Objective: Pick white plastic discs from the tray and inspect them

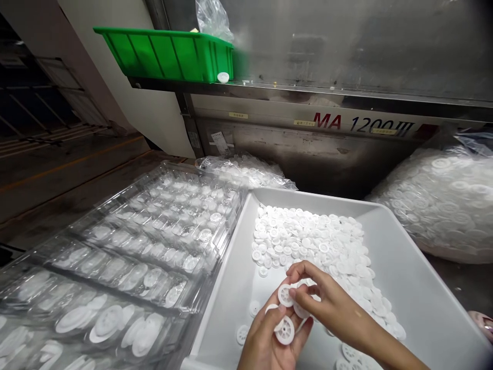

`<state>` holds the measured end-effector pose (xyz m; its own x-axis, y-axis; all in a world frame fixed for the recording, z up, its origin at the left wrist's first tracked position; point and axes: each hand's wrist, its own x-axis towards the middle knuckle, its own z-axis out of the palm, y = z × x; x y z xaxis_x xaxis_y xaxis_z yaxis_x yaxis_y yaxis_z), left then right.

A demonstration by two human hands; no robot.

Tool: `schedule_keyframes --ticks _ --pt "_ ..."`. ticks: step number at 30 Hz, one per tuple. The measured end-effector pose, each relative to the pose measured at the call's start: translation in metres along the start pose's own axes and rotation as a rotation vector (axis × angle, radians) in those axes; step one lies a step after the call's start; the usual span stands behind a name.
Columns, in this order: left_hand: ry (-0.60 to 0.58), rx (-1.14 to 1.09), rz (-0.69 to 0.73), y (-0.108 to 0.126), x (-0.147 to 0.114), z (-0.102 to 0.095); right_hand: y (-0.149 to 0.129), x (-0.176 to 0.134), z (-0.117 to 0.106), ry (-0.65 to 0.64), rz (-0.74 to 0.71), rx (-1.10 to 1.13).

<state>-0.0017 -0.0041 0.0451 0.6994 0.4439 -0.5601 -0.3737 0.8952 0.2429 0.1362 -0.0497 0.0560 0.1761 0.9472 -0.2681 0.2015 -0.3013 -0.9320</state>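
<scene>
Several small white plastic wheels [285,330] with spoked centres lie in my left hand [265,334], its thumb pressed on them and the palm turned up. My right hand [321,295] meets it from the right, thumb and fingers pinching another white wheel [285,295] above the left fingers. Both hands are over a large grey-white bin [227,288]. Behind them in the bin spreads a heap of the same white wheels [308,234]. A few loose ones lie on the bin floor beside my left hand. My fingers partly cover the held wheels.
Clear plastic trays [127,246] with white wheels in their compartments stand left of the bin. Clear bags of wheels sit behind [246,172] and to the right [447,200]. A green bin [165,56] rests on the machine's ledge [292,92], a white part [223,77] beside it.
</scene>
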Motion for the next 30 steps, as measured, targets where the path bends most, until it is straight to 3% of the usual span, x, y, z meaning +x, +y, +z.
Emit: schedule_keyframes --ticks 10,30 --pt "0.074 -0.055 0.034 0.01 -0.009 0.014 -0.007 -0.009 -0.023 -0.166 -0.016 -0.14" --pt "0.031 -0.043 0.034 0.008 -0.009 0.009 -0.012 -0.006 -0.021 -0.182 -0.094 -0.249"
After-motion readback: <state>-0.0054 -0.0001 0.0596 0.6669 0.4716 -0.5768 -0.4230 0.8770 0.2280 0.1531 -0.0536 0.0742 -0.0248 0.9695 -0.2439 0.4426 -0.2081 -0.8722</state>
